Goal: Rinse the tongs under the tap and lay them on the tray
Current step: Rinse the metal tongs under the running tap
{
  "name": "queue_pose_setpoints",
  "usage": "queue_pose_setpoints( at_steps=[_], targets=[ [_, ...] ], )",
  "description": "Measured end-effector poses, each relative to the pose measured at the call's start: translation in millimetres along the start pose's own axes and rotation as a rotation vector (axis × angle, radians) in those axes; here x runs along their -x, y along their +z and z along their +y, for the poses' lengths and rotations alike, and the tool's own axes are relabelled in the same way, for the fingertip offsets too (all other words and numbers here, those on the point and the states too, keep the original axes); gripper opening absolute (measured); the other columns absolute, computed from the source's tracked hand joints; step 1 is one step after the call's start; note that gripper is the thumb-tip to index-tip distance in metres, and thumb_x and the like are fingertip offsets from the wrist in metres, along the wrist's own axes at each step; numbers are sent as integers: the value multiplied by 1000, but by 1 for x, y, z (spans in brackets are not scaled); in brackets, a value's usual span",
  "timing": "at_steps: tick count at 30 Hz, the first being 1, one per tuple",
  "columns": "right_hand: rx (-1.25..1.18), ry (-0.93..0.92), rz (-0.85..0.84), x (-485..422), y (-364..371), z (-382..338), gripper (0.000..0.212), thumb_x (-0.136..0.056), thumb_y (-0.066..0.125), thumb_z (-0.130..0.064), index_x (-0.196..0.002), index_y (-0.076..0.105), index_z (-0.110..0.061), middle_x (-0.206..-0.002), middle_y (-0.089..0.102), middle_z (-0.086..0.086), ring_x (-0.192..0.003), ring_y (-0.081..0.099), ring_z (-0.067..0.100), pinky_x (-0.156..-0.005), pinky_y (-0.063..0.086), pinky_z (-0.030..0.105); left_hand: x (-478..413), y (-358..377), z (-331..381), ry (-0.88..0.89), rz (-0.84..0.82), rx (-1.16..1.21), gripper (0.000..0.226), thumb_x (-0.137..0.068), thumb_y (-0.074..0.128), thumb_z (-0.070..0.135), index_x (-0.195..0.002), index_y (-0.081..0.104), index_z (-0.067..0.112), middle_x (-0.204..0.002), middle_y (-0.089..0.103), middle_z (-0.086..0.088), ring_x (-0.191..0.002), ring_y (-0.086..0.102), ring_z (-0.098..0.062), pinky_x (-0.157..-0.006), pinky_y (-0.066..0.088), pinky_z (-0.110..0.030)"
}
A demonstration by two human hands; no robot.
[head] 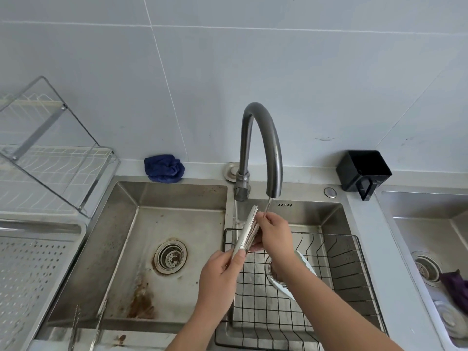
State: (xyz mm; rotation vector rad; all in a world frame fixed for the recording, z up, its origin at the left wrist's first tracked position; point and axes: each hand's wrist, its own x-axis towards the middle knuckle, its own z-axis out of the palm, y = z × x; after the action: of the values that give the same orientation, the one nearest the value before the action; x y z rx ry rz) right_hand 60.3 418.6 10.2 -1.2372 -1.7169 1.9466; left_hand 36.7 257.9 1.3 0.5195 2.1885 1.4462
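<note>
Both hands, left hand (222, 268) and right hand (274, 233), gripped the tongs (247, 231) under the running tap (263, 145); rinsing underway, tray (38, 262) placement pending.

1. The pale silver metal tongs with scalloped, toothed tips (247, 231) are shut, arms pressed together, and slant upward from lower left to upper right, tips highest
2. Their handle end sits in the left hand (222, 272), while the right hand (272, 233) touches the upper part near the tips
3. The dark grey, high-arched metal tap (263, 148) stands behind the divider of the double sink; a thin stream of water falls from its spout, just beside the tong tips
4. The perforated, pale grey metal tray (30, 269) lies on the surface left of the sink, well apart from the tongs
</note>
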Motion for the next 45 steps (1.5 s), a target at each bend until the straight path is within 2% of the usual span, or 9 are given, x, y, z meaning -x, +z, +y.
queue_pose_setpoints(
  at_steps=[4, 9, 14, 16, 20, 29, 33, 42, 45],
  targets=[
    [-29, 26, -155, 4, -5, 4, 15, -95, 55, -4, -104, 67, -8, -74, 74, 9, -65, 73, 28, -60, 64, 43, -2, -4, -5, -23, 11, 29, 49, -83, 48, 72, -73, 68, 28, -69, 46, 8, -58, 47, -6, -60, 42, -30],
    [-2, 21, -112, -8, -18, -5, 25, -104, 49, -13, -90, 68, -5, -69, 76, 14, -53, 70, 23, -47, 58, 31, -10, -3, -9, -44, -40, 60, 54, -83, 50, 75, -82, 73, 26, -63, 48, 15, -56, 45, -7, -55, 37, -31],
    [-57, 44, -199, -8, -15, -4, 21, -92, 56, 5, -108, 65, -4, -79, 77, 9, -70, 74, 23, -63, 62, 35, -20, -3, -9, -6, -38, 57, 50, -84, 50, 75, -88, 75, 32, -72, 56, 2, -66, 52, -6, -65, 41, -31],
    [-82, 53, -215, -9, -19, -8, 13, -98, 54, -3, -101, 67, -3, -81, 76, 13, -66, 72, 22, -60, 61, 33, -20, -5, -11, 4, -47, 73, 46, -84, 52, 75, -91, 76, 36, -81, 61, -4, -73, 58, -14, -69, 47, -39],
    [-191, 82, -240, -10, -26, -18, 36, -109, 46, -30, -97, 71, -6, -87, 78, 19, -65, 70, 21, -57, 60, 32, -20, -8, -13, 40, -46, 109, 34, -85, 55, 73, -100, 75, 49, -92, 70, -3, -86, 66, -22, -79, 54, -53],
    [-341, 7, -288, 0, -31, -29, 30, -107, 49, -24, -109, 72, -4, -101, 75, 21, -79, 70, 22, -72, 61, 38, -35, -4, -7, -72, -106, 308, 22, -100, 58, 27, -114, 71, 37, -107, 76, 21, -108, 68, 2, -96, 50, -16],
    [-324, -91, -275, 5, -37, -36, 27, -103, 56, -24, -106, 75, -6, -98, 75, 17, -84, 71, 21, -72, 59, 33, -45, 9, 2, -216, -121, 414, 26, -104, 53, 31, -123, 70, 33, -96, 66, 0, -90, 62, -16, -80, 53, -38],
    [-267, -189, -205, 3, -49, -50, 32, -90, 66, -42, -91, 76, -11, -86, 72, 7, -77, 67, 16, -70, 56, 30, -68, 48, 19, -308, -169, 527, 37, -99, 49, 49, -117, 69, 24, -77, 66, -6, -77, 62, -19, -57, 43, -29],
    [-240, -219, -181, 1, -53, -51, 28, -98, 65, -30, -95, 72, -3, -88, 73, 10, -79, 69, 20, -78, 58, 43, -75, 55, 22, -320, -207, 548, 51, -91, 50, 58, -113, 68, 16, -79, 66, -12, -66, 60, -15, -53, 43, -27]
  ],
)
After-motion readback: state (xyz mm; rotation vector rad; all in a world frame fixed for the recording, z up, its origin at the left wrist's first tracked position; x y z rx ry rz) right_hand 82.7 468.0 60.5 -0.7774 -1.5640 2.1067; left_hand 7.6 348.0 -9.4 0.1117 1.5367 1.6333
